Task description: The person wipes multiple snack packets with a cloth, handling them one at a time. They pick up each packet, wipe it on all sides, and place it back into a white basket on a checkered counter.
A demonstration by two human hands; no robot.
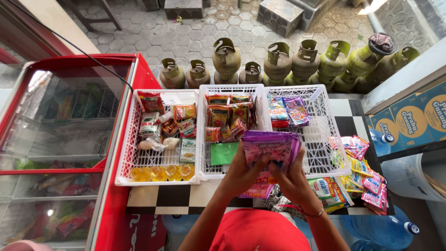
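A stack of purple sachets [271, 146] sits at the centre of the frame, pinched from both sides so it stays squared. The left hand [241, 173] and right hand [289, 179] curl their fingers tight around it, above the middle white basket [202, 139], with loose sachets [364, 174] piled lower right.

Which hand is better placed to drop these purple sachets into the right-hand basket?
Probably the right hand: it grips the purple sachets on the side nearest the right basket. The left hand sits over the middle basket.
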